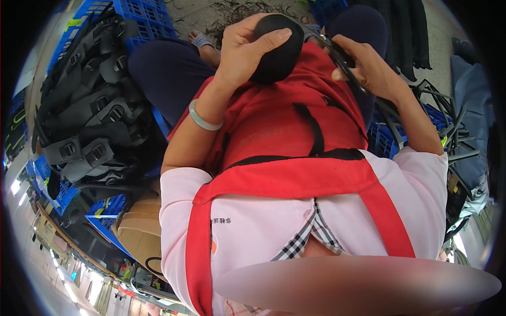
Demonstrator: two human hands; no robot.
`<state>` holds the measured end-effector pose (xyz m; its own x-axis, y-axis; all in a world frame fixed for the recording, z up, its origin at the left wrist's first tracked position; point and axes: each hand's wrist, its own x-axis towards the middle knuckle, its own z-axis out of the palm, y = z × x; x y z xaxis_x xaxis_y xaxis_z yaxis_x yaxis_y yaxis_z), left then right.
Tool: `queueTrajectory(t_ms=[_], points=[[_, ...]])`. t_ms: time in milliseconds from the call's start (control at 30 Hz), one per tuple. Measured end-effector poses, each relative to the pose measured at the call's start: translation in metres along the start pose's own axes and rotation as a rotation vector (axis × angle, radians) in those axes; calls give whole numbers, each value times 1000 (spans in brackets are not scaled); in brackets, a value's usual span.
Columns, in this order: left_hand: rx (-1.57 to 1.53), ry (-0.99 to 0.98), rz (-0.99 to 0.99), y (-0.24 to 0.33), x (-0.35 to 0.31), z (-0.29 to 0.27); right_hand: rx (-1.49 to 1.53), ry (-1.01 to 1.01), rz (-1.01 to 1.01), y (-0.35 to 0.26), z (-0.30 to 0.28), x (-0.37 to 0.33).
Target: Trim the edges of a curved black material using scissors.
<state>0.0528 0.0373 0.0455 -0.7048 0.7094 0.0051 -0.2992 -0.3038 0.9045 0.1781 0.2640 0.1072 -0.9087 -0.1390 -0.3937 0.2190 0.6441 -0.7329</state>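
My left hand [240,50] is closed on a black, rounded padded piece [279,52], its thumb lying across the upper face. The piece is above my lap, in front of a red apron [274,131]. To its right, my right hand [369,68] grips a long, narrow dark tool [348,71] with a greyish metallic part, like a pair of scissors, though its exact kind is unclear. The tool's far end reaches close to the black piece's right edge; I cannot tell if they touch. My fingers partly hide both things.
On my left, a heap of black straps with buckles [97,113] fills the area beside a blue plastic crate [142,18]. Dark thin scraps [242,13] litter the floor ahead. At right stands another blue crate [382,139] with black strips. A cardboard box [139,226] is behind left.
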Motion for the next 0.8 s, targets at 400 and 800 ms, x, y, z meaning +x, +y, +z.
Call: queueTrajectory(t_ms=[400,800], points=[[123,-112,-58,-8,-5,12,-133,-88,156,-13,-28,-18],[198,-234,-68,-25,-16,22,-373,-195,161,-30,-45,-21]])
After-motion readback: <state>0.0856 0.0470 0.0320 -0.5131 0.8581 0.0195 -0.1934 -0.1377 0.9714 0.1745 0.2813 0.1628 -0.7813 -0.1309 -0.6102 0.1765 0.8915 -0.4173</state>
